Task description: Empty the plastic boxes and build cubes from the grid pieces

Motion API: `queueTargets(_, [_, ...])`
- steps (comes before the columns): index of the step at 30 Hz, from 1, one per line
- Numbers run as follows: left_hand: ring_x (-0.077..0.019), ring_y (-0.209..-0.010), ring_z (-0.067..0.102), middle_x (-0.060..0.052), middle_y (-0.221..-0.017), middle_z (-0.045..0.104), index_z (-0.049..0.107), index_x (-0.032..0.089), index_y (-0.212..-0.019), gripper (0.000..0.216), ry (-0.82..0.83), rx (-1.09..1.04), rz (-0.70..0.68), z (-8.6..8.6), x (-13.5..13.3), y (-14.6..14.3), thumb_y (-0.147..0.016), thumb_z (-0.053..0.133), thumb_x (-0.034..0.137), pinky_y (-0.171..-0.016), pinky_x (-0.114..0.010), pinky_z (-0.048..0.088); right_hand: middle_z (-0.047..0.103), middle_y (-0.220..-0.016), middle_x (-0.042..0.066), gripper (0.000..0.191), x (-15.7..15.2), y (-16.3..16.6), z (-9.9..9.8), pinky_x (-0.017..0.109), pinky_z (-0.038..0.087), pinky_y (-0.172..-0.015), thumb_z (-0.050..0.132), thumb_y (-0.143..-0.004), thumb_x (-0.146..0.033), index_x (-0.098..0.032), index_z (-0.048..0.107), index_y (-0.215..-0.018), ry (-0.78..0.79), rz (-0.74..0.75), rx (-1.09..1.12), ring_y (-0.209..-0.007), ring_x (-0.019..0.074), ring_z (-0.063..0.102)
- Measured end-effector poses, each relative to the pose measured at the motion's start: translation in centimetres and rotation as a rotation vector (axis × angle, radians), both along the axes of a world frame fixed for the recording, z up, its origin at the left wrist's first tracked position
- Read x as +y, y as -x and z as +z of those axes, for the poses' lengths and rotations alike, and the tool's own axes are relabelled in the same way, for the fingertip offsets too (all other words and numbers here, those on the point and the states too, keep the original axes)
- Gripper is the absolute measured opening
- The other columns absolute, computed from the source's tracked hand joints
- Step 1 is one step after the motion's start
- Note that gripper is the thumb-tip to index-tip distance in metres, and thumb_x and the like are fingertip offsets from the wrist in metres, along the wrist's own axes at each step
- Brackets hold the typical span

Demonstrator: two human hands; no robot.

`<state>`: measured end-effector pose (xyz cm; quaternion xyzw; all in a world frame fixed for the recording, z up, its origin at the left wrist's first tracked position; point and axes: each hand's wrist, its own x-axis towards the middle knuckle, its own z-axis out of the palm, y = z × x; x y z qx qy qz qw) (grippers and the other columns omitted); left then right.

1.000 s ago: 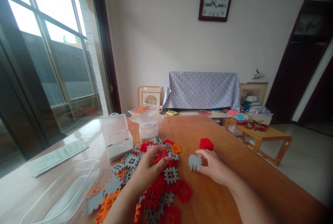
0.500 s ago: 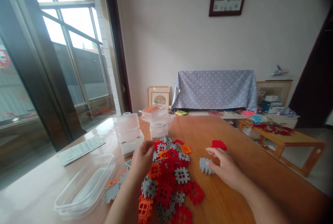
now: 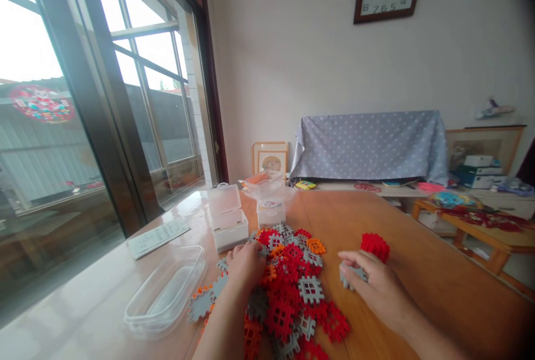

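Note:
A pile of red, grey and orange interlocking plastic building pieces lies on the wooden table. My left hand reaches down onto the far left side of the pile, fingers curled among the grey pieces; what lies under the fingertips is hidden. To the right of the pile, my right hand has its thumb and fingers around a small stack of grey building pieces on the tabletop. Just beyond that hand stands a stack of red building pieces.
A clear plastic tub sits at the left, with a printed sheet behind it. An open-lidded white box and another clear box stand behind the pile. Farther right is a low wooden table.
The view has turned left, so everything sits farther right. My left hand has lowered its fingers into the pile. My right hand has closed in around the grey stack.

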<state>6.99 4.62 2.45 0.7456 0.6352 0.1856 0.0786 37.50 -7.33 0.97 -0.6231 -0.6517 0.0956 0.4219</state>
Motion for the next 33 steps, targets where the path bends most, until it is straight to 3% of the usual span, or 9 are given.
queueTargets(6, [-0.0384,-0.12,0.053,-0.008,-0.12,0.069,0.07,0.032,-0.109,0.038,-0.003,0.018,0.018,-0.6,0.5,0.1,-0.073,0.06,0.027,-0.101,-0.055,0.034,0.073,-0.106,0.007,0.037,0.2,-0.3,-0.5,0.039,0.056,-0.089,0.054,-0.093,-0.051,-0.026,0.071,-0.114,0.02,0.003,0.045,-0.1,0.0256,0.068])
queueTargets(10, [-0.0374,-0.11,0.056,-0.007,-0.111,0.07,0.072,0.031,-0.099,0.027,-0.017,0.052,0.024,-0.5,0.4,0.0,-0.075,0.06,0.028,-0.1,-0.057,0.034,0.074,-0.103,0.007,0.038,0.2,-0.2,-0.7,0.038,0.057,-0.087,0.054,-0.093,-0.053,-0.025,0.07,-0.113,0.036,0.026,0.091,-0.094,0.0245,0.07])
queueTargets(13, [-0.0368,-0.115,0.055,-0.007,-0.111,0.07,0.072,0.03,-0.089,0.017,-0.048,0.069,-0.006,-0.4,0.2,-0.2,-0.08,0.057,0.029,-0.105,-0.061,0.028,0.075,-0.102,0.006,0.038,0.3,-0.1,-0.9,0.038,0.057,-0.086,0.055,-0.092,-0.053,-0.025,0.07,-0.113,0.037,0.031,0.119,-0.093,0.0243,0.07])
queueTargets(18, [-0.0393,-0.133,0.044,-0.009,-0.124,0.068,0.072,0.028,-0.093,0.027,-0.125,0.028,-0.019,-0.2,-0.1,-0.4,-0.093,0.046,0.031,-0.111,-0.068,0.013,0.074,-0.102,0.006,0.037,0.3,-0.2,-0.9,0.038,0.056,-0.087,0.054,-0.094,-0.053,-0.025,0.069,-0.114,0.052,0.043,0.108,-0.093,0.0239,0.069])
queueTargets(21, [-0.0386,-0.129,0.046,-0.01,-0.122,0.068,0.073,0.027,-0.095,0.031,-0.191,-0.052,0.021,0.8,-0.2,-0.3,-0.096,0.043,0.035,-0.11,-0.063,0.021,0.074,-0.102,0.006,0.036,0.3,-0.2,-0.7,0.038,0.055,-0.087,0.053,-0.095,-0.052,-0.025,0.068,-0.114,0.049,0.04,0.093,-0.093,0.0242,0.069])
queueTargets(24, [-0.0333,-0.114,0.055,-0.01,-0.111,0.07,0.073,0.025,-0.097,0.031,-0.216,-0.268,0.045,2.1,-0.6,-0.6,-0.096,0.046,0.038,-0.1,-0.049,0.037,0.073,-0.103,0.006,0.035,0.2,-0.1,-0.5,0.037,0.055,-0.086,0.053,-0.095,-0.051,-0.026,0.068,-0.114,0.035,0.037,0.078,-0.095,0.0245,0.068])
queueTargets(26, [-0.0271,-0.099,0.06,-0.008,-0.1,0.07,0.072,0.022,-0.099,0.033,-0.129,-0.559,-0.038,2.7,-0.9,-1.1,-0.095,0.049,0.044,-0.089,-0.039,0.044,0.073,-0.104,0.006,0.034,0.1,0.0,-0.3,0.037,0.055,-0.086,0.054,-0.095,-0.05,-0.026,0.069,-0.113,0.018,0.032,0.076,-0.096,0.0248,0.068])
queueTargets(30, [-0.0146,-0.071,0.058,-0.002,-0.079,0.065,0.068,0.018,-0.095,0.038,0.265,-1.189,-0.287,2.8,-2.2,-2.9,-0.088,0.061,0.054,-0.065,-0.025,0.043,0.072,-0.103,0.006,0.035,-0.1,0.7,0.0,0.038,0.056,-0.087,0.054,-0.095,-0.048,-0.026,0.067,-0.119,-0.018,0.038,0.076,-0.094,0.0238,0.068])
queueTargets(33, [-0.0103,-0.064,0.057,0.001,-0.073,0.062,0.063,0.017,-0.087,0.034,0.525,-1.429,-0.327,2.7,-3.5,-4.4,-0.081,0.075,0.048,-0.062,-0.022,0.042,0.069,-0.11,0.007,0.038,-0.4,1.4,0.5,0.039,0.055,-0.09,0.057,-0.094,-0.045,-0.027,0.063,-0.127,-0.044,0.049,0.049,-0.098,0.0237,0.067])
